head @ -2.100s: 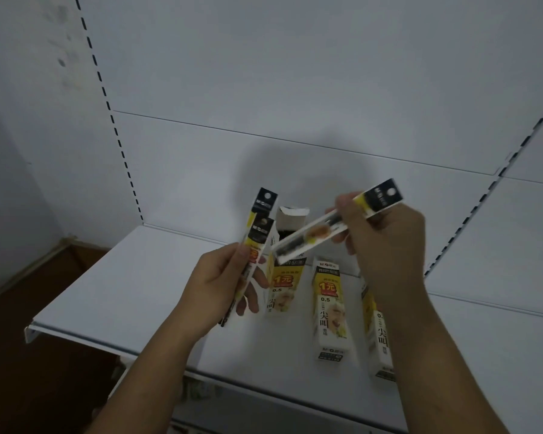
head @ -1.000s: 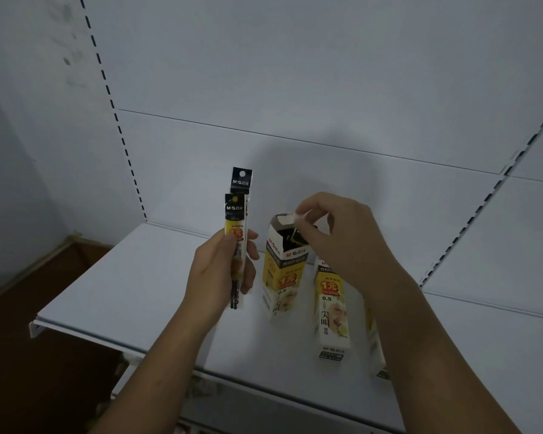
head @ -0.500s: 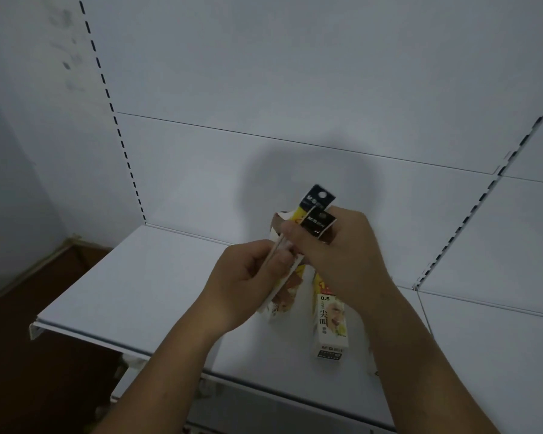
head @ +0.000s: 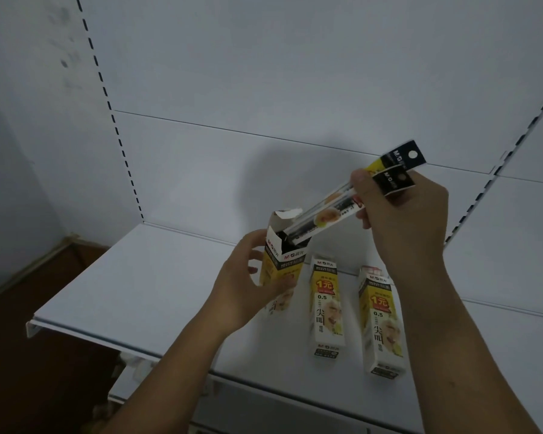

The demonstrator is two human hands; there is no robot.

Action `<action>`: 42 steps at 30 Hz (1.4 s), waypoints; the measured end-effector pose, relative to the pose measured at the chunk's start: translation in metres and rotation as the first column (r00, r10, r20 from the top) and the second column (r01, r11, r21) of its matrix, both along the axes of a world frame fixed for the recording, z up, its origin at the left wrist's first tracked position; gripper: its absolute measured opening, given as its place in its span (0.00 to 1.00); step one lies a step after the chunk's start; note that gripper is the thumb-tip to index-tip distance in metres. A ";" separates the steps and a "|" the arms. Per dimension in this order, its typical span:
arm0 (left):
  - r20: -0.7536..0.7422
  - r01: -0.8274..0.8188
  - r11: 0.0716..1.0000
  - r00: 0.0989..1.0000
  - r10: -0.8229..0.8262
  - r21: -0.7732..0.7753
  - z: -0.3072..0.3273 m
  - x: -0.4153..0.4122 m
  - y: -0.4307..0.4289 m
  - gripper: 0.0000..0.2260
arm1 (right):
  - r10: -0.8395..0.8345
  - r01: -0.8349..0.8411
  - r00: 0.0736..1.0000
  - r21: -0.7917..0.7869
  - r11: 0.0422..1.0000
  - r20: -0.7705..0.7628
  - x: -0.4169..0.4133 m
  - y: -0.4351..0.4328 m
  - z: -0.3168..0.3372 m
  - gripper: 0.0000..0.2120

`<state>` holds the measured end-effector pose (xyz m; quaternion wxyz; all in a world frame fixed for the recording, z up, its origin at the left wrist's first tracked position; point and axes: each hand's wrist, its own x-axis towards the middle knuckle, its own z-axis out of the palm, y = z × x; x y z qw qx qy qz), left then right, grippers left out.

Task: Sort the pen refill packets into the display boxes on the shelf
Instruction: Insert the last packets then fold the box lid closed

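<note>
Packets (head: 326, 214) have passed from your left hand (head: 248, 283) to your right hand (head: 402, 220). It now pinches both near their black header cards, and their lower ends dip into the open display box (head: 282, 261) that your left hand grips. So this pair is nearly sorted. They are thin, glossy sleeves; the box is slim printed card — whether its base rests on the shelf (head: 138, 292) is hidden.

The flat white metal shelf (head: 132, 286) is being viewed closely from above by one head-worn camera, being pointed forward and downward.
</note>
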<state>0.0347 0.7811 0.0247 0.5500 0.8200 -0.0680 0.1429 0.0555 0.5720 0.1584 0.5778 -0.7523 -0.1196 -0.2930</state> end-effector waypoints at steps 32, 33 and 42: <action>-0.089 0.056 0.977 0.993 -0.076 -0.204 -0.010 0.005 0.002 0.25 | 0.267 -0.320 0.947 -0.623 0.714 -0.180 0.031 0.032 -0.022 0.07; -0.090 0.055 0.977 0.993 -0.075 -0.204 -0.009 0.006 0.002 0.25 | 0.266 -0.334 0.942 -0.655 0.678 -0.205 0.032 0.035 -0.023 0.07; -0.090 0.065 0.979 0.993 -0.083 -0.191 -0.009 0.006 0.003 0.24 | 0.277 -0.366 0.929 -0.727 0.581 -0.246 0.033 0.036 -0.020 0.10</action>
